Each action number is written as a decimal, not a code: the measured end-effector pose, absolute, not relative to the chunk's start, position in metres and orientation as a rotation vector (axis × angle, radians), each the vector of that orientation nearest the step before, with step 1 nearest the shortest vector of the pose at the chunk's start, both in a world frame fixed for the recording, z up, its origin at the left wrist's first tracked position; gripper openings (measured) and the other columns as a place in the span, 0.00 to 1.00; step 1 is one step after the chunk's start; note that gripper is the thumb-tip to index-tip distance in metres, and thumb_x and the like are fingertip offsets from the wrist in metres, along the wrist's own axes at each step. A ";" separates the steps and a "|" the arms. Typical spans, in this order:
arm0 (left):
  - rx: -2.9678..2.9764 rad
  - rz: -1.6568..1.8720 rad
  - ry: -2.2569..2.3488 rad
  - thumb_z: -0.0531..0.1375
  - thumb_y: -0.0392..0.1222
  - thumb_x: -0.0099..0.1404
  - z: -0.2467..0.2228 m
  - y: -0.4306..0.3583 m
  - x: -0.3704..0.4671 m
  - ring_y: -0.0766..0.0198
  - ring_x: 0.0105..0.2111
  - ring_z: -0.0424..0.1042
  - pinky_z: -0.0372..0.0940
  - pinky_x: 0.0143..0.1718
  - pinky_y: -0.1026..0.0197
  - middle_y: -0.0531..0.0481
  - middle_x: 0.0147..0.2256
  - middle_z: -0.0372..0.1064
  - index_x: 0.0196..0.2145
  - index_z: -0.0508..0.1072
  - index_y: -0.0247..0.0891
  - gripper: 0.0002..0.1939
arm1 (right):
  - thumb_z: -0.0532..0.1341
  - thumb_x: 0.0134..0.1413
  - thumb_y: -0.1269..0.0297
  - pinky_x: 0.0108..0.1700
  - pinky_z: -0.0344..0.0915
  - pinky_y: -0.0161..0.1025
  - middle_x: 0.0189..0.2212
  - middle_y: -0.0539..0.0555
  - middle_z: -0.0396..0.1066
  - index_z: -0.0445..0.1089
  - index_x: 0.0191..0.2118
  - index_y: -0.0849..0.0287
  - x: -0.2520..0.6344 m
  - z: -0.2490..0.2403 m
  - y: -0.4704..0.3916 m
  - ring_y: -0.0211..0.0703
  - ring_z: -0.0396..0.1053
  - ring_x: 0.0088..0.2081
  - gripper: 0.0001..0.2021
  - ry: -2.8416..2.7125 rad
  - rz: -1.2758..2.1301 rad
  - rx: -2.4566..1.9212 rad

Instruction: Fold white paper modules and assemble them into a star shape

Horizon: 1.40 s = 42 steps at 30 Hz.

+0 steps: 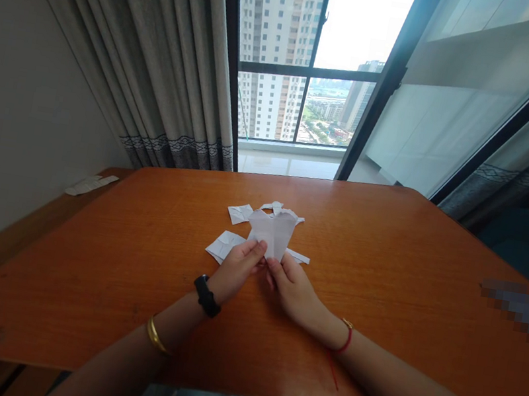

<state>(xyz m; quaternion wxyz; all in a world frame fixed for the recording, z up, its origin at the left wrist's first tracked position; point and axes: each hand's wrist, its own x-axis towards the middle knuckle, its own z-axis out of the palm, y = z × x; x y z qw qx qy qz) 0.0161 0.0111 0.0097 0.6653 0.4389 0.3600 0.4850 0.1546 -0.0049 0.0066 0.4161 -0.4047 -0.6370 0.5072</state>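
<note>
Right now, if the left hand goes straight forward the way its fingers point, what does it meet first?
The left hand already pinches the folded white paper. Straight beyond it, probably the small paper pieces on the table, though depth is unclear.

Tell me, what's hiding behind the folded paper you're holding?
Behind the folded white paper lie more folded paper pieces on the wooden table. Parts of them are covered by the held paper.

A wide orange-brown wooden table fills the foreground. Grey pleated curtains with a dark patterned hem hang at the left of a tall black-framed window. A flat white paper strip lies on a low wooden ledge beside the plain grey wall.
</note>
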 end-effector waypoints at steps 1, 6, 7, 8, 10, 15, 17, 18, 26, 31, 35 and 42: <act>1.007 1.096 0.831 0.63 0.56 0.57 0.009 0.011 0.016 0.67 0.27 0.68 0.65 0.33 0.64 0.52 0.25 0.67 0.30 0.70 0.33 0.20 | 0.49 0.62 0.48 0.26 0.54 0.36 0.21 0.46 0.60 0.56 0.30 0.56 0.155 0.007 -0.004 0.37 0.57 0.23 0.17 -1.601 1.280 -1.013; 0.996 1.152 0.822 0.63 0.53 0.58 0.008 0.012 0.016 0.64 0.30 0.69 0.65 0.32 0.63 0.50 0.26 0.68 0.28 0.71 0.33 0.17 | 0.51 0.62 0.48 0.25 0.53 0.35 0.20 0.46 0.60 0.59 0.32 0.57 0.155 0.009 -0.002 0.35 0.56 0.22 0.17 -1.610 1.336 -0.955; 0.988 1.156 0.810 0.63 0.53 0.58 0.009 0.012 0.016 0.62 0.31 0.70 0.66 0.32 0.62 0.49 0.28 0.69 0.30 0.71 0.33 0.17 | 0.52 0.61 0.48 0.24 0.52 0.34 0.20 0.46 0.61 0.60 0.34 0.58 0.155 0.010 -0.002 0.35 0.56 0.22 0.17 -1.593 1.344 -0.958; 0.980 1.158 0.798 0.63 0.53 0.58 0.009 0.012 0.016 0.61 0.32 0.70 0.66 0.32 0.61 0.47 0.29 0.70 0.31 0.72 0.32 0.18 | 0.53 0.61 0.48 0.24 0.52 0.34 0.20 0.46 0.62 0.60 0.34 0.58 0.156 0.010 -0.002 0.35 0.56 0.21 0.17 -1.575 1.356 -0.960; 0.961 1.159 0.761 0.63 0.53 0.58 0.011 0.012 0.017 0.61 0.31 0.71 0.67 0.32 0.60 0.46 0.30 0.71 0.34 0.73 0.32 0.18 | 0.54 0.60 0.47 0.21 0.52 0.33 0.20 0.46 0.63 0.61 0.34 0.58 0.156 0.010 -0.002 0.33 0.56 0.19 0.17 -1.541 1.398 -0.947; 0.873 1.077 0.584 0.60 0.51 0.62 0.017 0.010 0.019 0.65 0.21 0.67 0.68 0.27 0.59 0.47 0.26 0.70 0.38 0.72 0.29 0.19 | 0.54 0.59 0.46 0.18 0.51 0.32 0.17 0.44 0.62 0.59 0.29 0.58 0.156 0.013 0.001 0.31 0.56 0.15 0.19 -1.539 1.477 -0.840; 0.857 1.078 0.578 0.59 0.51 0.63 0.018 0.010 0.020 0.65 0.21 0.67 0.68 0.27 0.59 0.46 0.27 0.71 0.37 0.72 0.29 0.18 | 0.54 0.58 0.46 0.18 0.50 0.31 0.17 0.44 0.62 0.59 0.30 0.58 0.156 0.015 0.003 0.31 0.57 0.15 0.19 -1.537 1.489 -0.843; 0.863 1.092 0.595 0.60 0.50 0.62 0.017 0.010 0.020 0.65 0.23 0.68 0.68 0.28 0.59 0.46 0.28 0.71 0.37 0.72 0.30 0.17 | 0.55 0.57 0.46 0.17 0.50 0.31 0.17 0.44 0.62 0.59 0.30 0.58 0.156 0.016 0.004 0.31 0.57 0.15 0.19 -1.532 1.495 -0.853; 1.177 1.204 0.864 0.60 0.54 0.61 0.010 0.012 0.017 0.62 0.27 0.68 0.63 0.34 0.60 0.50 0.23 0.68 0.29 0.74 0.33 0.18 | 0.54 0.57 0.44 0.19 0.54 0.31 0.23 0.47 0.67 0.61 0.33 0.59 0.163 0.017 0.013 0.32 0.61 0.17 0.20 -1.634 1.573 -0.888; 1.454 1.344 0.998 0.60 0.49 0.62 0.012 0.008 0.016 0.57 0.37 0.69 0.61 0.43 0.60 0.48 0.34 0.74 0.30 0.76 0.36 0.13 | 0.60 0.55 0.50 0.33 0.62 0.35 0.29 0.49 0.67 0.64 0.37 0.59 0.168 0.014 0.018 0.36 0.64 0.29 0.16 -1.520 1.139 -0.990; 1.422 1.190 0.990 0.58 0.52 0.64 0.012 0.005 0.018 0.57 0.34 0.73 0.65 0.39 0.58 0.46 0.34 0.75 0.35 0.75 0.36 0.15 | 0.62 0.52 0.51 0.28 0.61 0.34 0.27 0.48 0.67 0.65 0.34 0.58 0.170 0.017 0.019 0.36 0.63 0.26 0.15 -1.402 1.155 -0.950; 1.224 0.877 0.926 0.61 0.59 0.58 0.007 0.006 0.023 0.62 0.23 0.75 0.67 0.24 0.64 0.44 0.31 0.74 0.36 0.68 0.34 0.22 | 0.63 0.49 0.48 0.19 0.57 0.34 0.16 0.44 0.65 0.60 0.31 0.57 0.173 0.023 0.024 0.34 0.60 0.15 0.18 -1.242 1.364 -0.863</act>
